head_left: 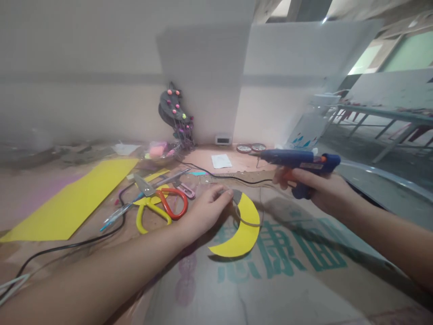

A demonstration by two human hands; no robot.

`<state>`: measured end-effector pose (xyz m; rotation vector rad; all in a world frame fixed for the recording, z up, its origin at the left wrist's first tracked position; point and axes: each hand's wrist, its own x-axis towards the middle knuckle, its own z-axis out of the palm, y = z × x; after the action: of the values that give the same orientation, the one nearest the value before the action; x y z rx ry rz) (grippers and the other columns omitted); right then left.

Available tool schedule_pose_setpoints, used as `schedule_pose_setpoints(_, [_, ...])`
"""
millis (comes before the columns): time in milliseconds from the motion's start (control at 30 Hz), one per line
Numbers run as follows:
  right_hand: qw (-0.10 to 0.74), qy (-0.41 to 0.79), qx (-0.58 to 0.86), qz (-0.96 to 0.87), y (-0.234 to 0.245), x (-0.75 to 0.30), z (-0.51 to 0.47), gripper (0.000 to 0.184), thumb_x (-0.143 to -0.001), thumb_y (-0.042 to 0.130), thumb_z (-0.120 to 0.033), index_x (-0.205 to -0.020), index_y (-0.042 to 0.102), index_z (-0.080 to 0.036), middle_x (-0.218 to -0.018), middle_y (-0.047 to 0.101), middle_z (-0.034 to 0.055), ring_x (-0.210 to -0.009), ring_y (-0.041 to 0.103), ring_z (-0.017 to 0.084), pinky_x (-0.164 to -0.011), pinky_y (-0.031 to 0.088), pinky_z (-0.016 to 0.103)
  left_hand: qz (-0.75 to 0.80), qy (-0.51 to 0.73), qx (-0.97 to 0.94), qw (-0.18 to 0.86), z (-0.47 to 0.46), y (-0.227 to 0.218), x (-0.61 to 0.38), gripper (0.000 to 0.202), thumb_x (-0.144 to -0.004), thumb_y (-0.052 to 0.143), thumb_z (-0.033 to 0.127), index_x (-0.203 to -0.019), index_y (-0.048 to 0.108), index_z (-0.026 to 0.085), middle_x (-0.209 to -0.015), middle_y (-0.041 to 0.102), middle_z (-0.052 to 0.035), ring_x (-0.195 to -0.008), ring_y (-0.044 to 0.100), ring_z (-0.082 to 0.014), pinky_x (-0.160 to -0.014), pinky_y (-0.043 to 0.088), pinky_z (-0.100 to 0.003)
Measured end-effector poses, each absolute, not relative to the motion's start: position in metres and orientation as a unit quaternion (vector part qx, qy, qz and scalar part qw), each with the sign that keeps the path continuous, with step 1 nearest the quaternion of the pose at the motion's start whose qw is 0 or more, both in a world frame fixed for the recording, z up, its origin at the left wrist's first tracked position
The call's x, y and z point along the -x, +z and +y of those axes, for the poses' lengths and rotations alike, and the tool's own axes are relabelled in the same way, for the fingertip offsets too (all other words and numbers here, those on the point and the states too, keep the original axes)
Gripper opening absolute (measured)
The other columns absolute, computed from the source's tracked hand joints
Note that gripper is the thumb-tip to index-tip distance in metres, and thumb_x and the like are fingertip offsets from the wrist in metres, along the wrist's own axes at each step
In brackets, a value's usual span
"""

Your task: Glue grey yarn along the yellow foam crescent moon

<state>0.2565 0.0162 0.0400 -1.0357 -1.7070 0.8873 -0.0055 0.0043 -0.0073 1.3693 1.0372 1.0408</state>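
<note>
A yellow paper crescent [251,230] lies on the printed cardboard, its upper tip covered in grey. My left hand [211,205] has its fingers closed on that grey tip. From there a thin grey cord [248,223] curves across the yellow paper. Raised to the right of the crescent, my right hand [313,185] grips a blue hot glue gun [287,156], its nozzle pointing left and away from the paper. Left of my left hand are scissors [176,208] with one red and one yellow handle, and a pink box cutter [185,189].
A yellow sheet [74,198] lies at left, near a pen [117,215]. The black cable [233,179] crosses the table behind my hands. At the back are a dark crescent ornament with small balls [172,108], a small display [223,140] and a white paper [221,161].
</note>
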Motion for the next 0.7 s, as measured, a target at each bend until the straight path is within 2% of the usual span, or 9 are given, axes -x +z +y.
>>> schedule_pose_setpoints(100, [0.42, 0.301, 0.5, -0.695, 0.056, -0.249, 0.044, 0.033, -0.081, 0.067, -0.054, -0.094, 0.074, -0.023, -0.093, 0.073, 0.006, -0.085, 0.065, 0.022, -0.06, 0.048, 0.026, 0.427, 0.409, -0.605, 0.533, 0.006, -0.007, 0.007, 0.025, -0.085, 0.057, 0.043, -0.076, 0.056, 0.02, -0.074, 0.059, -0.0003, -0.078, 0.058, -0.0161, -0.069, 0.049, -0.025])
schedule_pose_setpoints(167, [0.361, 0.233, 0.556, -0.711, 0.061, -0.239, 0.071, 0.039, -0.077, 0.071, -0.055, -0.1, 0.075, -0.023, -0.093, 0.073, 0.0061, -0.082, 0.065, 0.021, -0.057, 0.047, 0.025, 0.428, 0.4, -0.614, 0.529, 0.007, -0.008, 0.008, 0.027, -0.086, 0.055, 0.044, -0.077, 0.054, 0.02, -0.074, 0.057, 0.0003, -0.076, 0.057, -0.0155, -0.067, 0.048, -0.025])
schedule_pose_setpoints(233, [0.344, 0.179, 0.587, -0.711, 0.059, -0.228, 0.102, 0.038, -0.075, 0.073, -0.051, -0.096, 0.075, -0.02, -0.087, 0.073, 0.007, -0.072, 0.063, 0.019, -0.056, 0.047, 0.027, 0.433, 0.394, -0.621, 0.522, 0.008, -0.009, 0.009, 0.028, -0.087, 0.054, 0.046, -0.077, 0.053, 0.02, -0.073, 0.056, 0.0008, -0.074, 0.055, -0.0146, -0.065, 0.047, -0.024])
schedule_pose_setpoints(367, [0.318, 0.196, 0.594, -0.713, 0.037, -0.207, 0.15, 0.029, -0.078, 0.071, -0.041, -0.092, 0.073, -0.016, -0.076, 0.07, 0.0055, -0.07, 0.064, 0.018, -0.057, 0.047, 0.025, 0.431, 0.385, -0.639, 0.508, 0.009, -0.01, 0.009, 0.03, -0.089, 0.051, 0.046, -0.075, 0.052, 0.019, -0.072, 0.054, 0.0006, -0.073, 0.054, -0.014, -0.063, 0.044, -0.023])
schedule_pose_setpoints(533, [0.285, 0.22, 0.597, -0.716, 0.013, -0.193, 0.166, 0.031, -0.08, 0.07, -0.045, -0.084, 0.068, -0.015, -0.05, 0.059, 0.0025, -0.046, 0.055, 0.016, -0.046, 0.042, 0.026, 0.428, 0.393, -0.641, 0.502, 0.009, -0.011, 0.009, 0.03, -0.089, 0.051, 0.045, -0.074, 0.052, 0.019, -0.074, 0.055, 0.0005, -0.074, 0.054, -0.014, -0.065, 0.044, -0.023])
schedule_pose_setpoints(600, [0.281, 0.213, 0.594, -0.723, 0.012, -0.194, 0.164, 0.032, -0.081, 0.07, -0.047, -0.086, 0.068, -0.015, -0.053, 0.061, 0.0032, -0.048, 0.056, 0.016, -0.048, 0.044, 0.026, 0.425, 0.397, -0.637, 0.505, 0.009, -0.011, 0.009, 0.03, -0.089, 0.051, 0.046, -0.075, 0.052, 0.019, -0.073, 0.054, 0.001, -0.074, 0.053, -0.0134, -0.065, 0.043, -0.023])
schedule_pose_setpoints(700, [0.283, 0.188, 0.584, -0.738, 0.017, -0.204, 0.156, 0.034, -0.08, 0.071, -0.046, -0.095, 0.069, -0.016, -0.07, 0.07, 0.0071, -0.064, 0.063, 0.02, -0.061, 0.048, 0.028, 0.423, 0.405, -0.637, 0.502, 0.009, -0.011, 0.009, 0.03, -0.089, 0.052, 0.045, -0.075, 0.053, 0.019, -0.073, 0.054, 0.0014, -0.072, 0.053, -0.0129, -0.064, 0.041, -0.023])
